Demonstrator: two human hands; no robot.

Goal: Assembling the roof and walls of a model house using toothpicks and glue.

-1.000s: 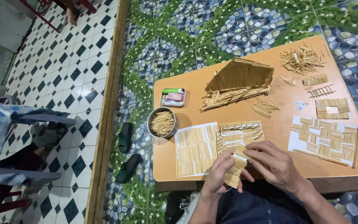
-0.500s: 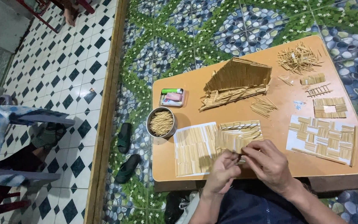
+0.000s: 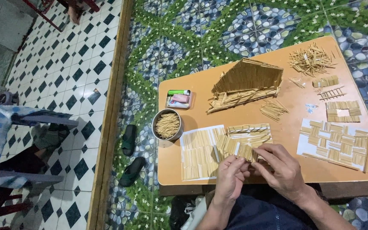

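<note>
**A:** What's on the table (image 3: pixel 286 123), and where?

**B:** At the near edge, both hands hold a stick panel (image 3: pixel 235 149) between them, left hand (image 3: pixel 230 179) beside right hand (image 3: pixel 283 170). Left of them lies a flat stick mat (image 3: pixel 197 154), with a round tin of sticks (image 3: pixel 167 125) further left.

**A:** And farther back?

**B:** A stick house roof (image 3: pixel 245 83) sits mid-table, a small tray (image 3: pixel 179 99) to its left, loose sticks (image 3: pixel 311 59) at the far right corner.

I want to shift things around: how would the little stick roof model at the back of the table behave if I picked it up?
The stick roof model probably weighs little, being thin sticks. It looks fragile: loose ends splay along its lower edge. Its slanted shape might tip if pushed.
</note>
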